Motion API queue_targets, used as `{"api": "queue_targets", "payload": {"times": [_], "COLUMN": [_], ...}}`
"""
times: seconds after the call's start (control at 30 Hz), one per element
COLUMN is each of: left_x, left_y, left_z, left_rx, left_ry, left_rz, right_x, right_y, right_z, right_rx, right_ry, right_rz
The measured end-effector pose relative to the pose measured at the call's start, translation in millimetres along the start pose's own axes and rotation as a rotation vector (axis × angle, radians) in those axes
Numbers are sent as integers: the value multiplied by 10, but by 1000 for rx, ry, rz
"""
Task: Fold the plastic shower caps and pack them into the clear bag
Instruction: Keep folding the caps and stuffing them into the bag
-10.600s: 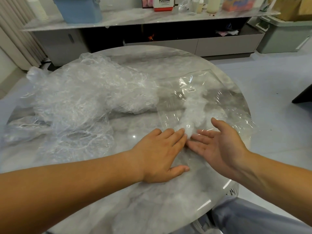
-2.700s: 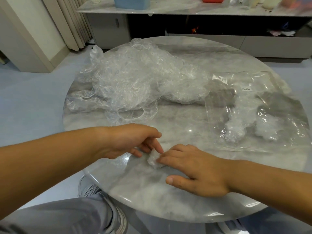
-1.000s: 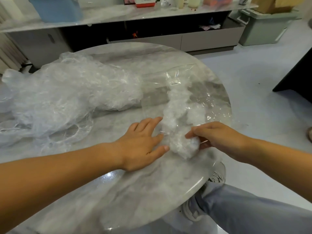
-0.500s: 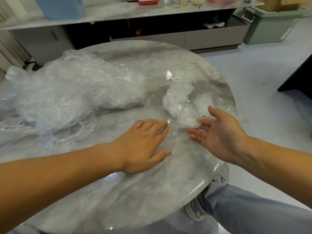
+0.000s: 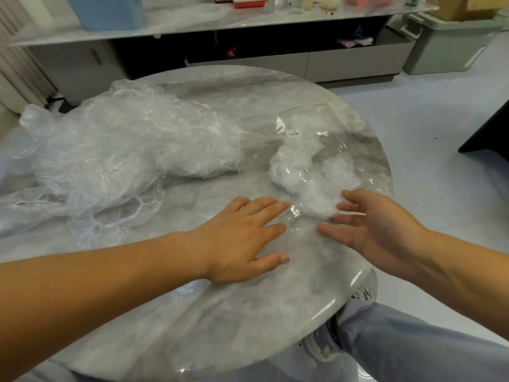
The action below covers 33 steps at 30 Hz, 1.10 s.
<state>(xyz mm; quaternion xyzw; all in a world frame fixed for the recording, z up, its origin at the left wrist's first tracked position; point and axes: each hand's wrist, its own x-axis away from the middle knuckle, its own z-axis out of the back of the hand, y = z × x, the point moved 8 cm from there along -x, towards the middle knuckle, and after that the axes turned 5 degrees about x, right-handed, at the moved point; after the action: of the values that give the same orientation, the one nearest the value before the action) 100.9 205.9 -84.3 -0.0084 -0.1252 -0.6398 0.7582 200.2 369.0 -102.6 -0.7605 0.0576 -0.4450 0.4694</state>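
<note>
Clear bag [image 5: 260, 153] under flat left hand [image 5: 239, 238]

Bare L hand [image 5: 239, 238] & R hand [image 5: 377, 230], grey-blue trousers [image 5: 413, 343], grey sneakers [image 5: 319, 347] w/ white soles.

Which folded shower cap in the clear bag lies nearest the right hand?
The white wad by the right hand's fingertips; the other wads sit farther in, toward the barcode label.

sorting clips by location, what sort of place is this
Most likely a home living room rather than a workshop: a round marble-look table, a long low media cabinet against the wall with household clutter on top, and a lidded storage bin on the floor.
</note>
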Motion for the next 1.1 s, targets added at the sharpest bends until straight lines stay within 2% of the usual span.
{"api": "queue_targets", "payload": {"times": [0.17,0.23,0.37,0.43,0.53,0.67,0.73,0.83,0.97,1.1], "left_x": [26,53,134,211,423,998,1367,1775,1978,2103], "left_y": [19,7,-62,-169,-446,-1020,-1328,-1623,-1708,-1707], "left_z": [-122,-156,-102,5,198,338,340,227,65,93], "left_rx": [11,26,100,176,250,194,124,16,-97,-134], "left_ry": [-86,-119,-83,0,138,276,292,185,60,135], "left_rz": [-11,-9,-9,35,182,457,602,737,738,666], "right_x": [3,25,190,271,356,418,378,329,264,285], "right_y": [63,69,-69,-179,-309,-342,-294,-110,193,218], "right_z": [-176,-152,-15,-99,-473,-1159,-1520,-2067,-2534,-2806], "right_rx": [-124,-93,212,348,513,866,1062,1321,1449,1464], "right_ry": [-92,-59,65,47,-70,-283,-356,-513,-664,-672], "right_rz": [-15,18,140,204,319,522,600,751,765,844]}}
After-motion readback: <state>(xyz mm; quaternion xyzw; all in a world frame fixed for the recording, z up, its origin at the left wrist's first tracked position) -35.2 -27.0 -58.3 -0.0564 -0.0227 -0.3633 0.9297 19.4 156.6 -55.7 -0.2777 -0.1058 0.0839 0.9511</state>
